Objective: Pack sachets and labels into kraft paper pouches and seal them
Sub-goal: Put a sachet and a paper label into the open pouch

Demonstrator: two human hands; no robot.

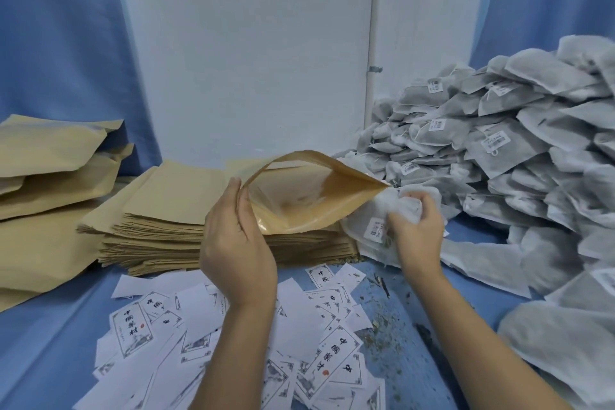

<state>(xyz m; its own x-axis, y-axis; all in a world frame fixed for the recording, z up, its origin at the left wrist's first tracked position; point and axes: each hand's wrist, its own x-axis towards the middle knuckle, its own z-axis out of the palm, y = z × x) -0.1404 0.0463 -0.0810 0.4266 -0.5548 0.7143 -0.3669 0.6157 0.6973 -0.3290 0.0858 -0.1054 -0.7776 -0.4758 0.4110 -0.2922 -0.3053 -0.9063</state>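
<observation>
While the left hand (238, 243) pinches the open kraft pouch (309, 190) by its rim above the pouch stack (159, 230), the right hand (417, 233) curls its fingers (399, 221) round a soft, light sachet (372, 220) beside the mouth. It squashes easily, so hold its middle.

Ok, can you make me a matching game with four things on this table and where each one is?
Things:
1 open pouch
2 heap of sachets
3 labels
4 stack of flat pouches

Places:
A scattered nearest the camera
B piled on the right
C held by the left hand
D in the middle, behind the labels

Pairs: 1-C, 2-B, 3-A, 4-D
</observation>
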